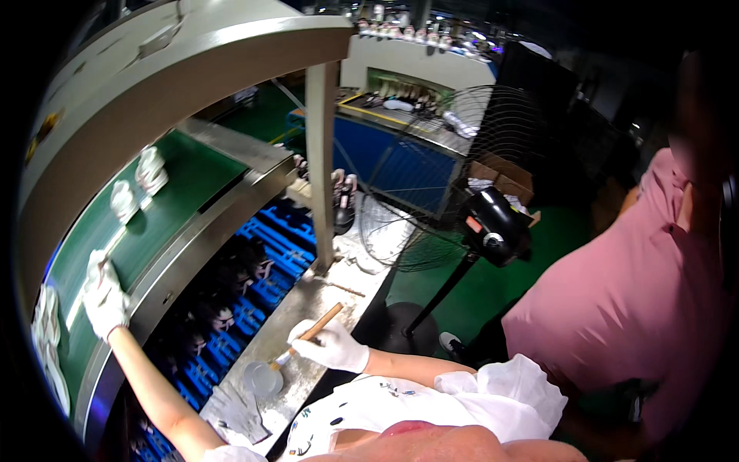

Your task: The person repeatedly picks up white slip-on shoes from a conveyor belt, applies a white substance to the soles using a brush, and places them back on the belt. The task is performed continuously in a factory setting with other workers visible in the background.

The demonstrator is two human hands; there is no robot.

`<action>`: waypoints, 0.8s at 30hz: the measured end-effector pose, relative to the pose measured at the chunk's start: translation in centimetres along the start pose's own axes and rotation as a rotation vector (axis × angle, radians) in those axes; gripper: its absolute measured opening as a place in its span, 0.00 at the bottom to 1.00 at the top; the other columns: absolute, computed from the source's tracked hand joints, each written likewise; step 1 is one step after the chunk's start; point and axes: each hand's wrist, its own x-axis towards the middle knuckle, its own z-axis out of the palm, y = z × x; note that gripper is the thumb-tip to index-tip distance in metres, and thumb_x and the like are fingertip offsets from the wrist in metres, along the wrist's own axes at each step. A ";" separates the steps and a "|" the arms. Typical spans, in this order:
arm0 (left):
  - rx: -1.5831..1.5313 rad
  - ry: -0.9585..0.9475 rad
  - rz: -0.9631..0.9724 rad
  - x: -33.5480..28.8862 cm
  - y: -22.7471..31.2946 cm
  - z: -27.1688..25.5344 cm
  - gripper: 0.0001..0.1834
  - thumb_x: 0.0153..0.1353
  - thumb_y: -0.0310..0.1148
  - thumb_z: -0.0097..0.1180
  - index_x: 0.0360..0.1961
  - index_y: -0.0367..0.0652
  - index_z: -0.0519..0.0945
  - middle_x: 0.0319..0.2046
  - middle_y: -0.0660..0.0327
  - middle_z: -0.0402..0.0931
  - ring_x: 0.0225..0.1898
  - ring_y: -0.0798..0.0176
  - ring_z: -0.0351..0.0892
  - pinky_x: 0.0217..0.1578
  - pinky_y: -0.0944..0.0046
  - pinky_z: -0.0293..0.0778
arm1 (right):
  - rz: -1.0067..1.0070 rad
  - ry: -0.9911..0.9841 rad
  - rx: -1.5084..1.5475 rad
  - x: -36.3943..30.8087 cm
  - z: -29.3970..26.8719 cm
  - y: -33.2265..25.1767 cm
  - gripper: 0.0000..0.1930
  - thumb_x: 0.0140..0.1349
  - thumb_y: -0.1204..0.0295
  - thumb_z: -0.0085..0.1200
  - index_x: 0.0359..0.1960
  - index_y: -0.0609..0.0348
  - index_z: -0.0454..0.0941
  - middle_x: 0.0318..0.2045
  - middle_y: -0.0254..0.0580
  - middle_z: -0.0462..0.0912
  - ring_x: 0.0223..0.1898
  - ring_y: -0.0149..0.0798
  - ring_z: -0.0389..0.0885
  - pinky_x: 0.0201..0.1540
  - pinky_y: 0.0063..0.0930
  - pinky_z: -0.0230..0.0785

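My right hand [339,348], in a white glove, grips a brush [320,322] by its wooden handle. The brush's bristle end points down at the rim of a small translucent cup [263,379] on the metal ledge. Stretched out to the left, my left hand [105,300], also gloved in white, is over the green conveyor belt [181,173]. Its fingers blend with the pale surroundings, so whether it holds anything cannot be made out. Farther along the belt are two white shoe-like pieces [151,171]. More white shoe-like pieces [48,323] line the belt's left side.
A grey glove [235,412] lies on the ledge near me. Blue racks [254,296] holding dark shoes run between belt and ledge. A metal post [320,162] supports the overhead hood [200,61]. Right of it stands a black fan [493,223]; a person in pink [616,300] is beyond.
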 end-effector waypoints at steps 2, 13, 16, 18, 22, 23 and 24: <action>-0.209 0.224 0.079 0.0 0.6 -0.1 0.25 0.71 0.52 0.42 0.59 0.49 0.78 0.46 0.52 0.82 0.43 0.50 0.82 0.44 0.57 0.73 | 0.025 -0.026 0.017 -0.2 -0.4 0.1 0.06 0.66 0.71 0.56 0.37 0.61 0.78 0.29 0.39 0.83 0.32 0.33 0.83 0.37 0.27 0.73; -0.573 -0.065 -0.407 -1.0 4.3 -4.6 0.41 0.64 0.71 0.39 0.45 0.40 0.83 0.17 0.49 0.72 0.17 0.57 0.68 0.26 0.52 0.65 | 0.032 0.002 0.102 -0.4 1.0 1.1 0.06 0.65 0.73 0.56 0.40 0.63 0.78 0.30 0.37 0.83 0.34 0.28 0.81 0.38 0.24 0.72; -0.391 0.290 -0.128 -1.1 4.3 -4.1 0.38 0.67 0.67 0.39 0.52 0.41 0.80 0.23 0.47 0.76 0.24 0.52 0.77 0.34 0.51 0.71 | 0.055 -0.005 0.027 -0.1 2.7 0.8 0.06 0.67 0.71 0.55 0.39 0.62 0.78 0.30 0.38 0.82 0.33 0.28 0.80 0.38 0.26 0.71; -0.328 0.236 -0.134 -1.2 3.9 -4.1 0.35 0.70 0.62 0.40 0.55 0.41 0.78 0.29 0.47 0.80 0.33 0.50 0.82 0.40 0.52 0.74 | -0.002 0.017 0.047 0.2 3.8 0.6 0.06 0.67 0.71 0.54 0.38 0.61 0.78 0.28 0.38 0.81 0.31 0.28 0.79 0.36 0.26 0.70; -0.502 -0.041 -0.206 -1.7 2.8 -4.5 0.29 0.70 0.55 0.44 0.55 0.40 0.78 0.38 0.50 0.81 0.33 0.56 0.82 0.38 0.58 0.74 | -0.053 0.055 0.061 0.6 5.7 0.3 0.08 0.66 0.69 0.55 0.38 0.61 0.78 0.26 0.38 0.81 0.27 0.30 0.79 0.32 0.27 0.70; -0.466 0.081 -0.094 -2.0 2.6 -4.5 0.26 0.70 0.51 0.46 0.56 0.39 0.78 0.41 0.52 0.82 0.36 0.58 0.83 0.41 0.60 0.74 | -0.062 0.069 0.040 0.6 6.0 0.2 0.07 0.66 0.70 0.55 0.38 0.61 0.78 0.26 0.39 0.81 0.27 0.31 0.79 0.32 0.27 0.70; -0.428 0.202 0.017 -2.4 2.3 -4.5 0.24 0.70 0.46 0.49 0.56 0.39 0.78 0.45 0.53 0.82 0.40 0.60 0.83 0.44 0.62 0.75 | -0.070 0.081 0.019 0.6 6.2 0.2 0.07 0.66 0.70 0.55 0.39 0.62 0.78 0.26 0.39 0.81 0.27 0.31 0.79 0.32 0.27 0.70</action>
